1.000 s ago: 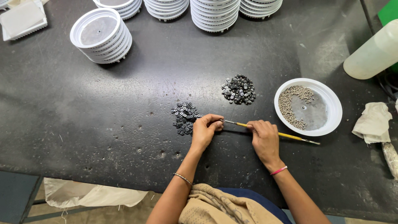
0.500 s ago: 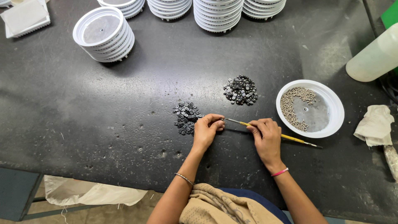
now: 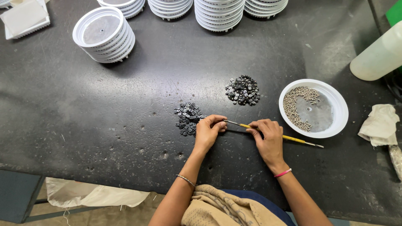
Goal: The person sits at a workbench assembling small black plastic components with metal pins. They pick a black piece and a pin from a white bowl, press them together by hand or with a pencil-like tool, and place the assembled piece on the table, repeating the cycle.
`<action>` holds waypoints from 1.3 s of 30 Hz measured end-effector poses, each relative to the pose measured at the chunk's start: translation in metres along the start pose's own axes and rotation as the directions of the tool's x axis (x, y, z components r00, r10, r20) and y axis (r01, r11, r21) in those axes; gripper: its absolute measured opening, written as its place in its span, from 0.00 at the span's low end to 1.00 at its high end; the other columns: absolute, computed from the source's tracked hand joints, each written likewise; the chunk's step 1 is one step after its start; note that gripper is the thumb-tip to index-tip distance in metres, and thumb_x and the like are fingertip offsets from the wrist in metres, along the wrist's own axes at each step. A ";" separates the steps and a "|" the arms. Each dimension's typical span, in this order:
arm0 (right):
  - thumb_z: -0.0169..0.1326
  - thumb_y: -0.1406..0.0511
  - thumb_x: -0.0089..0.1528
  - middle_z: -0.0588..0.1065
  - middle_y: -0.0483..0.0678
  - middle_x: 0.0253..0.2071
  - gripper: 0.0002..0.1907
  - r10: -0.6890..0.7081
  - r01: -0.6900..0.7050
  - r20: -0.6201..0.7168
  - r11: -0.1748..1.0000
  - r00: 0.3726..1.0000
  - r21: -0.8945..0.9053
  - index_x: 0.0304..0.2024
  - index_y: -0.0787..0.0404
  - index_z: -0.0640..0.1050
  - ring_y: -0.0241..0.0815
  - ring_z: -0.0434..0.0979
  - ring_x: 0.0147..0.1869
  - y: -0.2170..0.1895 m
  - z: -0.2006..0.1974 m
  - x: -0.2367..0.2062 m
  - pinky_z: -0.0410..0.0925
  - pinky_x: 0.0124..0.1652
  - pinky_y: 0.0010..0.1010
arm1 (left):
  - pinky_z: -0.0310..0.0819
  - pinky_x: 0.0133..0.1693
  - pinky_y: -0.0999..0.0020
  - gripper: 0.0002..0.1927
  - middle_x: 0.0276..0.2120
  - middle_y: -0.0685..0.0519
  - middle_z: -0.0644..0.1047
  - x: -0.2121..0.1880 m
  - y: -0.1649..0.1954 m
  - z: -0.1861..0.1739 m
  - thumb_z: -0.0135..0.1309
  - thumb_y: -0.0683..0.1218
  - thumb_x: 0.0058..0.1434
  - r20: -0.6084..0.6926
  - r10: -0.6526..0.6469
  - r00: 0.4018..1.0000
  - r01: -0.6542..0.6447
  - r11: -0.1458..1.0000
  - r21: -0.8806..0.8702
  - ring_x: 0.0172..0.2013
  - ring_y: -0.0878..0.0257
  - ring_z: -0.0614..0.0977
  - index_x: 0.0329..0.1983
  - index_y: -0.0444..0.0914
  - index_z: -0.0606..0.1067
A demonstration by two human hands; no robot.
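So the person's sitting at a dark worktable, and the easiest anchor is the white dish with the tiny pale pellets curved along its inside. Everything else goes off that.

Just to the dish's left, the right hand is pinched around a thin yellow-handled tool; the handle end runs under the dish's near rim and the tip points away from the dish toward the other hand. Further left of the dish, the left hand is curled with fingertips closed together right at the tool's tip, apparently on one tiny piece, though it's too small to really tell. The two hands sit near each other but aren't touching.

Touching the left hand's far side from the dish is a loose pile of small dark square parts. A second pile sits between that one and the dish, a bit further up the table.

Right of the dish there's a crumpled rag, and above it a pale plastic bottle lying tilted. Stacks of white round trays sit well up and left of the dish.
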State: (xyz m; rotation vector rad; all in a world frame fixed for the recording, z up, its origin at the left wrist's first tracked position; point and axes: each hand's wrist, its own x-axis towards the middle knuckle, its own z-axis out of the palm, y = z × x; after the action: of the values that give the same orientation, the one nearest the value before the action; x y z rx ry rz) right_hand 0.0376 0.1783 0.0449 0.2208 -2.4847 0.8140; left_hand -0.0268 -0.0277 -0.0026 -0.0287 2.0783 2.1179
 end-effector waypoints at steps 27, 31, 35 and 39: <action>0.58 0.66 0.64 0.76 0.42 0.36 0.02 0.011 -0.006 0.077 0.998 0.997 -0.065 0.39 0.56 0.79 0.47 0.74 0.42 0.007 0.007 0.000 0.60 0.44 0.38 | 0.82 0.38 0.74 0.09 0.33 0.51 0.84 0.001 -0.006 -0.001 0.56 0.35 0.63 0.023 0.037 0.999 -0.037 0.999 0.027 0.33 0.68 0.85 0.45 0.31 0.81; 0.59 0.63 0.59 0.74 0.47 0.37 0.10 -0.053 0.052 0.019 0.998 0.998 0.032 0.40 0.61 0.78 0.49 0.72 0.41 0.003 0.004 0.001 0.59 0.41 0.39 | 0.82 0.38 0.74 0.08 0.33 0.51 0.84 0.000 -0.005 -0.001 0.56 0.35 0.63 0.005 0.031 1.000 -0.031 0.999 0.019 0.33 0.68 0.85 0.45 0.32 0.81; 0.58 0.64 0.62 0.75 0.44 0.36 0.05 0.019 -0.018 0.071 1.000 0.997 -0.020 0.39 0.57 0.79 0.47 0.73 0.42 0.004 0.005 0.000 0.60 0.43 0.39 | 0.83 0.38 0.75 0.09 0.33 0.51 0.84 0.001 -0.004 -0.002 0.56 0.34 0.62 0.018 0.030 0.999 -0.030 0.999 0.031 0.34 0.68 0.85 0.45 0.31 0.81; 0.58 0.65 0.65 0.76 0.42 0.35 0.02 0.042 -0.035 0.107 0.997 0.993 -0.064 0.39 0.56 0.80 0.46 0.73 0.42 0.004 0.005 0.001 0.60 0.43 0.38 | 0.82 0.38 0.75 0.09 0.33 0.51 0.84 0.000 -0.003 -0.002 0.56 0.35 0.63 0.021 0.026 0.999 -0.027 0.999 0.035 0.34 0.68 0.85 0.45 0.31 0.81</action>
State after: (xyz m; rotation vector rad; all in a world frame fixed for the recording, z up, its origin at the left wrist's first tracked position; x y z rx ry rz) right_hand 0.0336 0.1780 0.0398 0.2006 -2.6186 0.7568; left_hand -0.0266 -0.0299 -0.0060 0.0249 2.1151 2.0868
